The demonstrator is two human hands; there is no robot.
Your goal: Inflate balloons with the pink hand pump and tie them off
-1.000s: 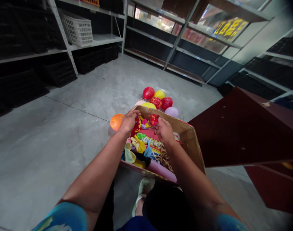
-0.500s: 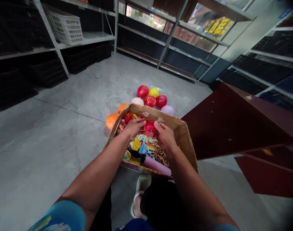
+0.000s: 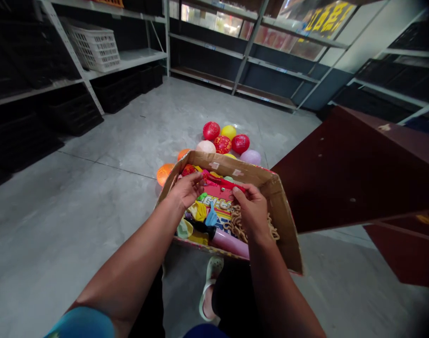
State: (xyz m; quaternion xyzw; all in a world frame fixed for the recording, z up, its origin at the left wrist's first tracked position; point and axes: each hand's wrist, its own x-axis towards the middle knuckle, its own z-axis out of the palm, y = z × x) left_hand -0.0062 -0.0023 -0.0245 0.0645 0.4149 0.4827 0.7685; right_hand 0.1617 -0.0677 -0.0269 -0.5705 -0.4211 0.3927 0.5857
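Red balloon (image 3: 228,184) in right hand (image 3: 252,206)

White lattice basket (image 3: 96,46) sat on the left-hand metal rack (image 3: 135,57), black crates (image 3: 73,111) below. Second rack (image 3: 250,43) ran along the far wall, yellow lettering (image 3: 330,19) behind its upper part. Dark red panels (image 3: 341,183) stood at right.

Pump (image 3: 231,243) in box (image 3: 286,225), balloons (image 3: 222,144) on flr (image 3: 112,206) behind, basket (image 3: 97,47) back L.
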